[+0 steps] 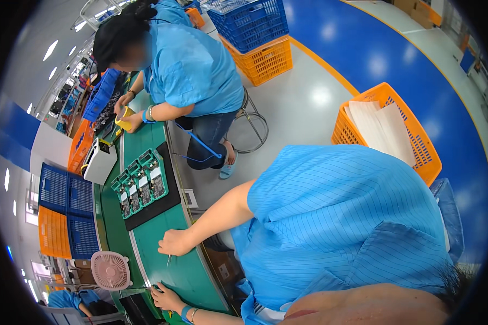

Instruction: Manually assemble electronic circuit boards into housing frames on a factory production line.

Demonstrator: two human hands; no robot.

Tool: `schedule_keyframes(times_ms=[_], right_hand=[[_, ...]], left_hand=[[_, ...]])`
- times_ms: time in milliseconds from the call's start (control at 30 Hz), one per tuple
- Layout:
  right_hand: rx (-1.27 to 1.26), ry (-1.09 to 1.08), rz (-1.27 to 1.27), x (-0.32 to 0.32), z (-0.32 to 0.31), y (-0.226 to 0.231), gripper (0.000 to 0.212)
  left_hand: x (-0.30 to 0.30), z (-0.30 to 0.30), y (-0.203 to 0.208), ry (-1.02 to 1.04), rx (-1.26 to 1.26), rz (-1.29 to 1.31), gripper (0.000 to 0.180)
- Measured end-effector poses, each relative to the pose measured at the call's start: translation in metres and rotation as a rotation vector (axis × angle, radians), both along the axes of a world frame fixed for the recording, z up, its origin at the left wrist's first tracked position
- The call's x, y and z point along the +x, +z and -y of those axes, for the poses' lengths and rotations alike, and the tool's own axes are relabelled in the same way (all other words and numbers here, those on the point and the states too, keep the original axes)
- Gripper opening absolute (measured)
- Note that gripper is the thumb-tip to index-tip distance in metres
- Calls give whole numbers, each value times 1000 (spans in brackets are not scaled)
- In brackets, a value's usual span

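Right hand (176, 242) gripping tool (169, 260), lengthwise toward left hand (167, 298)

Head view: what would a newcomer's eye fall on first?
Probably the striped light-blue shirt filling the lower right. Next, the green-framed circuit boards on a black mat left of centre, with the right hand below, holding a thin tool. At the right, an orange crate holds pale sheets.

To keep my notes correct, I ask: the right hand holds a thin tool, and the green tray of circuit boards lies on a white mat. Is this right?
One colour is wrong: the head view shows a black, not white, mat under the green tray of circuit boards. The right hand does hold a thin tool.
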State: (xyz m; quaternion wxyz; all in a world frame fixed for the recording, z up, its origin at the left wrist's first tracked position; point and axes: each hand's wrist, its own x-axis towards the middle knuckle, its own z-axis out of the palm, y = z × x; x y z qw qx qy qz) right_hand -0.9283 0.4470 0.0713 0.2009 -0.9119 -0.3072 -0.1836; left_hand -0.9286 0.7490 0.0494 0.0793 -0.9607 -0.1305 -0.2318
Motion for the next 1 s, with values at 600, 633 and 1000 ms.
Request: schedule_keyframes(times_ms=[600,633,1000], right_hand=[[46,18,17,-7,3,6,20],[43,22,12,-8,3,6,21],[31,42,6,-13,5,12,22]], left_hand=[[-18,7,13,5,17,15,55],[-22,10,17,10,22,5,56],[-14,-11,7,-58,15,48,54]])
